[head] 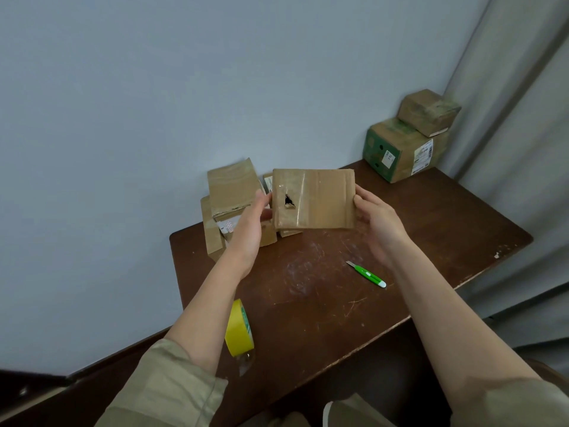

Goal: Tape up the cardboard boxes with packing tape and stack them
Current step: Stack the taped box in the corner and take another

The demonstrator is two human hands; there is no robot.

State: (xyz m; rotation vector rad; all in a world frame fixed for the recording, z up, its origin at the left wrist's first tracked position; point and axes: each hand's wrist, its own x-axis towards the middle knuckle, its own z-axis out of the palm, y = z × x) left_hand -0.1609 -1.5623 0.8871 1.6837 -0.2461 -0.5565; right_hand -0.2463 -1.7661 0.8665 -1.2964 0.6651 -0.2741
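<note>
Box [314, 202] w/ a hole is up in the air over the table [308, 297], long side going left-right, betw. both hands. Left hand [248, 229] & right hand [377, 224] squeeze its ends. Tape roll [238, 328] sits nearer the left arm.

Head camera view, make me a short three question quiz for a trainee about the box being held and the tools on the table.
1. True or false: the held box has a torn hole in the face toward the camera.
2. Which tool lies on the table below the right hand? A) scissors B) green utility knife C) marker
3. Fill in: the yellow tape roll sits beside the ______ forearm.

Key:
1. True. The hole is near the box's left edge, close to the left hand; both hands grip the box by its sides above the table.
2. B, the green utility knife.
3. Left.
</note>
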